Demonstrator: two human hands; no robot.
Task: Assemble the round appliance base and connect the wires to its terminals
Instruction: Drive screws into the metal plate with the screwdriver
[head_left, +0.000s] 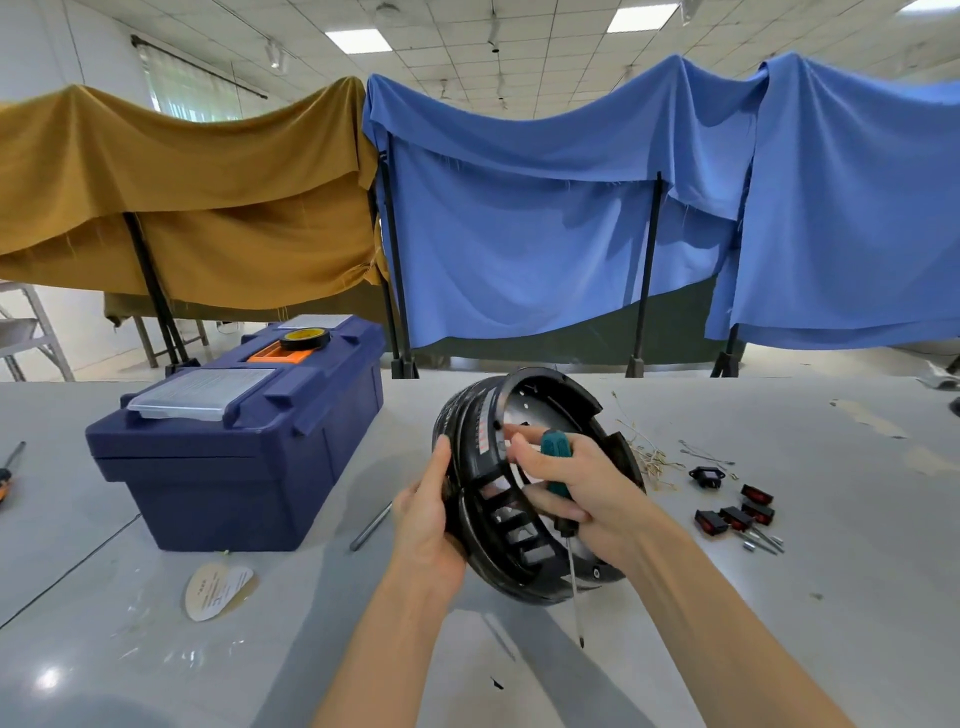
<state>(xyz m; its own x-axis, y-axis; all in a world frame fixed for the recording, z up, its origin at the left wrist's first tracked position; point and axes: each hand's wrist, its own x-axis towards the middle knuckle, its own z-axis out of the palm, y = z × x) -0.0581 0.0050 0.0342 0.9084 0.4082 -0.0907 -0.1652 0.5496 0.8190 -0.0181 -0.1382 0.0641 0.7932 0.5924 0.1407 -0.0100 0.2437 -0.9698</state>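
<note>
One round black base (519, 584) is up off the tabletop (779, 613), tilted on edge between my hands with its open inside turned to my right. I judge the job to be early. The window slots in its wall look empty, and nothing that I can see is wired to it.

My left hand (423, 519) grips the outer wall, thumb laid up along the rim and fingers wrapped behind. My right hand (582, 483) reaches across the open side. Its lower fingers are curled round the teal-handled screwdriver (553, 452), whose shaft points down past the lower rim, idle. The forefinger and thumb stretch to a spot on the upper rim; whether they pinch a screw there I cannot tell.

What remains lies just right of the base: a tangle of pale wires (647, 457), a small black socket (705, 477), red rocker switches (737, 515) and a few screws (763, 543). Well to the left stands a blue toolbox (234, 467).
</note>
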